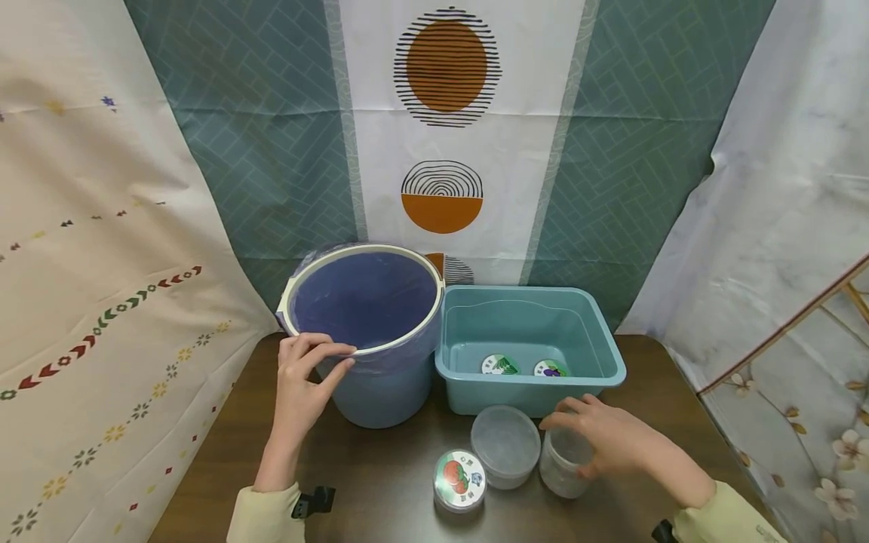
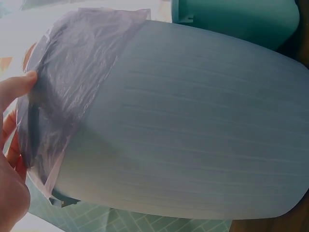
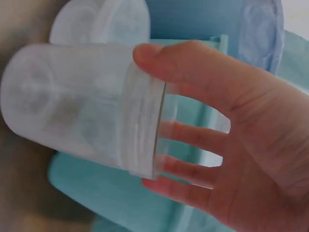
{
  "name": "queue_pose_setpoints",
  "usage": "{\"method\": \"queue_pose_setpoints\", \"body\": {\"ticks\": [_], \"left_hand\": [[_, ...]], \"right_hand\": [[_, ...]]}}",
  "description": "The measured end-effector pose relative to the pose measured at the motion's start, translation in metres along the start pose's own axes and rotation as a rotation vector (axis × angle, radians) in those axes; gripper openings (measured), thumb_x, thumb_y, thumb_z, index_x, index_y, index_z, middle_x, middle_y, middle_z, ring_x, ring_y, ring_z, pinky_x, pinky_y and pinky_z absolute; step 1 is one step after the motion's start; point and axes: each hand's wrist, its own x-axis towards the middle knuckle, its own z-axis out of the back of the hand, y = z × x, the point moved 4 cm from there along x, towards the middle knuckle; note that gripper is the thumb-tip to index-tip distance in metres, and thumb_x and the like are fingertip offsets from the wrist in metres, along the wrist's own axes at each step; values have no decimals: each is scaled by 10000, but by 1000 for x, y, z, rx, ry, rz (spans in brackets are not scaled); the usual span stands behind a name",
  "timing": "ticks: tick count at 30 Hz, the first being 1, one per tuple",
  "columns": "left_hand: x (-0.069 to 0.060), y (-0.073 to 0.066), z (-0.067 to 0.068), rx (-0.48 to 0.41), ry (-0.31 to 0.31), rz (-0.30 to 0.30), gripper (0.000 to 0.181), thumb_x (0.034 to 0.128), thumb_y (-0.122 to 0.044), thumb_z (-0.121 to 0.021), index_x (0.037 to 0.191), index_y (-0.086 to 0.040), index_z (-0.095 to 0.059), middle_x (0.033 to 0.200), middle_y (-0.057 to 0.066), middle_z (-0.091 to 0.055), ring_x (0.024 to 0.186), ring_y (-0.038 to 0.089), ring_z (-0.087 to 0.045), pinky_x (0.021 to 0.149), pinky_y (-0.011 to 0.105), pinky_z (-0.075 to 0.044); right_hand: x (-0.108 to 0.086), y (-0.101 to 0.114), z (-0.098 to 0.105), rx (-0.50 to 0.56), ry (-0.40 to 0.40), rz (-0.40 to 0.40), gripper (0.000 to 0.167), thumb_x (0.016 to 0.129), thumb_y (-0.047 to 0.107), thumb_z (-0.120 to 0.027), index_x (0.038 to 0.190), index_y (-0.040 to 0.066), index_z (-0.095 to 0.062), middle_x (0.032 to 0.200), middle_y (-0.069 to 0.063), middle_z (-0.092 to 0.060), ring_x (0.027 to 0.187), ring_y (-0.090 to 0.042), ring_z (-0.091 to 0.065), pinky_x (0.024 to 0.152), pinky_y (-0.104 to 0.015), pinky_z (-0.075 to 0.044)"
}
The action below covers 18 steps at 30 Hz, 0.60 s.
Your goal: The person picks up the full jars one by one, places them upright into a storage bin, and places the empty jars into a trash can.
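At the near rim of the blue bin (image 1: 387,392), my left hand (image 1: 299,385) holds the edge between thumb and fingers; the left wrist view shows this hand (image 2: 14,193) at the thin plastic liner (image 2: 72,77). My right hand (image 1: 621,441) reaches over a clear jar (image 1: 563,471). In the right wrist view, the thumb and fingers of this hand (image 3: 256,140) span the top of the jar (image 3: 77,106). A second clear container (image 1: 505,445) stands just left of it, and a round tin with a tomato label (image 1: 459,483) is nearer the front.
Behind the jars is a teal basin (image 1: 532,396) beside the bin. Two round labelled lids or tins, one with green vegetables (image 1: 500,365) and one with a purple picture (image 1: 550,368), lie inside. Patterned cloths (image 1: 441,136) hang behind and at both sides of the brown table (image 1: 366,490).
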Motion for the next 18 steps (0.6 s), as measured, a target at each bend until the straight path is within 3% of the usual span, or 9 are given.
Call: {"method": "queue_pose_setpoints", "body": {"ticks": [4, 11, 18], "left_hand": [[0, 1, 0, -1, -4, -2, 338, 679, 63, -831, 937, -151, -786, 951, 63, -622, 978, 189, -417, 895, 316, -278], [1, 2, -1, -2, -14, -11, 334, 678, 56, -836, 934, -153, -787, 948, 64, -624, 966, 209, -421, 894, 317, -282], [-1, 3, 0, -12, -14, -5, 343, 681, 59, -834, 940, -161, -788, 952, 54, -625, 969, 193, -421, 893, 307, -283]], "right_hand": [[5, 5, 29, -7, 66, 11, 671, 631, 332, -889, 1237, 382, -605, 1208, 91, -565, 1033, -194, -528, 690, -332, -499], [21, 23, 96, -10, 158, 90, 634, 707, 403, -851, 1275, 401, -571, 1270, 85, -558, 1117, -216, -541, 825, -380, -512], [43, 40, 148, -38, 167, 168, 621, 752, 360, -818, 1319, 388, -566, 1243, 105, -569, 1143, -189, -534, 869, -388, -504]]}}
